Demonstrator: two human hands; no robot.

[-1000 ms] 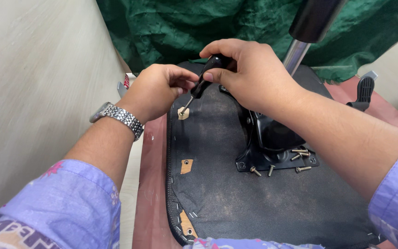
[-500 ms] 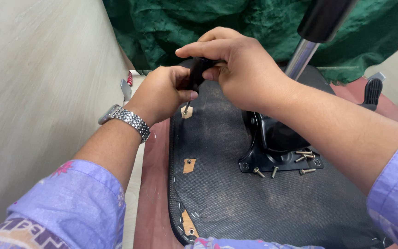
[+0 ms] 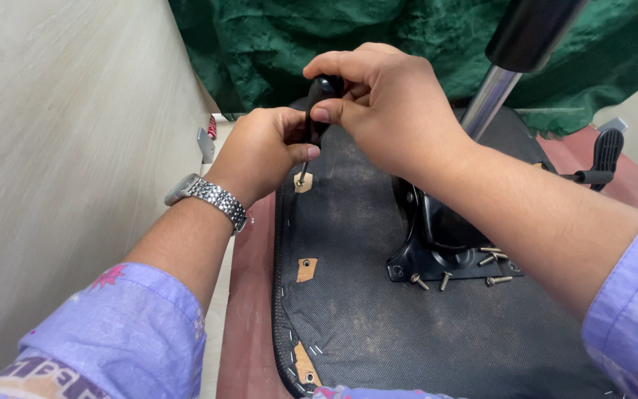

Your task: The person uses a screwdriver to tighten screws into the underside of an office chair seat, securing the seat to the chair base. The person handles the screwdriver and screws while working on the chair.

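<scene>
The right hand (image 3: 389, 111) was clamped around the black, rounded plastic handle of a slim steel screwdriver (image 3: 316, 122), held upright near the far left corner of the upturned black fabric chair seat (image 3: 363, 310). The left hand (image 3: 263, 151) pinched its thin shaft, steadying the tip at a tan wooden cut-out (image 3: 303, 182). The tool looked light and stiff, best gripped at the thick handle. Loose silver screws (image 3: 467, 273) lay by the black metal base plate (image 3: 437, 244). Fingers hid most of the handle, and whether a screw sat under the tip could not be made out.
</scene>
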